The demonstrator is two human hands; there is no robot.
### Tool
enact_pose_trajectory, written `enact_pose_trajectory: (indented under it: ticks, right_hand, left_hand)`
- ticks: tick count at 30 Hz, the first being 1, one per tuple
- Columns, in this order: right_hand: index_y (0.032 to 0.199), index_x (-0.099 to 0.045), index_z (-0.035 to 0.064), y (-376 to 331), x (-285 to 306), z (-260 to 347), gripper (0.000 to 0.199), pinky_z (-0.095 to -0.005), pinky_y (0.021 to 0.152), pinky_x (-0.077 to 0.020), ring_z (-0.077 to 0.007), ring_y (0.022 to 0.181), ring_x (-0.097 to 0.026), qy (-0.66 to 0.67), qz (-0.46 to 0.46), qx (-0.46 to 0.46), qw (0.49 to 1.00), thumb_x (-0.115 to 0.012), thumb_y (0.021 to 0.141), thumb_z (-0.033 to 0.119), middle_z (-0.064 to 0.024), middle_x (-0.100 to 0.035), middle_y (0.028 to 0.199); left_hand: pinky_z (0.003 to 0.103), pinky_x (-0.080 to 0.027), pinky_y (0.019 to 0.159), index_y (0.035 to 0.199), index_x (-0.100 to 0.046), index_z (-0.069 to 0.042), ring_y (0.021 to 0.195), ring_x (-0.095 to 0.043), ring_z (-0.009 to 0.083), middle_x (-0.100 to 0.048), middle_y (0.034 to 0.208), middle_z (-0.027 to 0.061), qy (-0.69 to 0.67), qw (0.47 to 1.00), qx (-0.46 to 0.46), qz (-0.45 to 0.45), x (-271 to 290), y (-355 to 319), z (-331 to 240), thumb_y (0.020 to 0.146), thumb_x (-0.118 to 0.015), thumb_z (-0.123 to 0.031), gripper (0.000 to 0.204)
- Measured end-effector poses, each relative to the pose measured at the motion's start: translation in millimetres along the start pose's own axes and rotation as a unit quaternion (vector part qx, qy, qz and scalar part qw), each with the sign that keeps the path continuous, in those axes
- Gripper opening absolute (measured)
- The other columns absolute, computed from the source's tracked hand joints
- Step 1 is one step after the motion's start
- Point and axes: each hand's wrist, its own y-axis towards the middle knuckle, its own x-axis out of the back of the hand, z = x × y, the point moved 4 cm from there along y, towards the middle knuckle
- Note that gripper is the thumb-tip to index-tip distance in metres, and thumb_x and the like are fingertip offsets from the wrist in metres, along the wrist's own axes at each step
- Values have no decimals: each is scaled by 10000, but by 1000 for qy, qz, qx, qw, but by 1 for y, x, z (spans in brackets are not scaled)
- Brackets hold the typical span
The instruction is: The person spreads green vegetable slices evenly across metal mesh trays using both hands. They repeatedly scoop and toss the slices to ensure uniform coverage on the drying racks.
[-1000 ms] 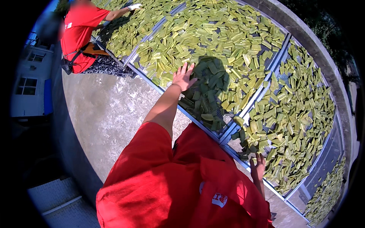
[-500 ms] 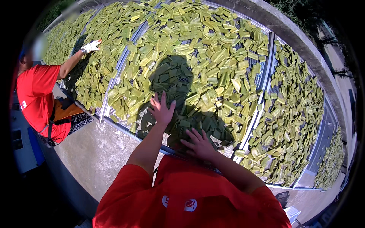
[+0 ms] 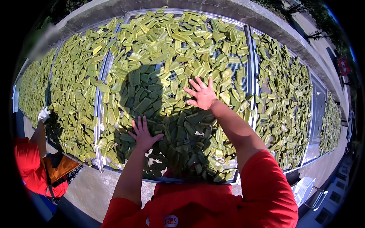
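Many flat green slices [image 3: 178, 72], seemingly cut plant pieces, lie spread over a metal-framed mesh rack [image 3: 102, 95] before me. My left hand [image 3: 144, 136] rests with fingers spread on shaded slices in the near left part of this rack. Farther forward and to the right, my right hand [image 3: 202, 95] is open over sunlit slices, its fingers stretched apart. Neither hand holds anything. Shadow from my head and body darkens the slices [image 3: 144, 91] in the middle. Bits of bare mesh [image 3: 197, 133] show through between pieces.
More racks of slices [image 3: 283, 110] adjoin on the right and left. At the far left a co-worker in a red shirt [image 3: 28, 163] reaches a gloved hand [image 3: 44, 114] to a rack. A low concrete wall [image 3: 228, 8] runs behind. A white chair [image 3: 304, 190] stands at lower right.
My right hand has moved forward, from the near edge to the middle of the rack. My left hand stays low on the left. The view has shifted; the co-worker's gloved hand appears lower.
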Motion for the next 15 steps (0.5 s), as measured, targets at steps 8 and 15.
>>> enact_pose_trajectory:
  ticks: [8, 15]
  right_hand:
    - [1403, -282, 359, 45, 27, -130, 724, -648, 1021, -185, -306, 1388, -129, 52, -3, -264, 963, -475, 780, 672, -17, -174, 1507]
    - [1410, -274, 332, -24, 33, -185, 595, -629, 1039, -175, -294, 1391, -125, -6, -68, -420, 905, -450, 876, 525, -48, -122, 1520]
  left_hand:
    - [747, 12, 938, 1462, -20, -154, 1371, 92, 410, 10, 1517, 112, -7, 1000, 4, 9, -3, 4, 3, 540, -745, -604, 1256]
    - [738, 12, 954, 1462, -40, -175, 1375, 91, 383, -9, 1518, 83, 1, 1000, 14, 1, -9, 10, 11, 529, -735, -631, 1250]
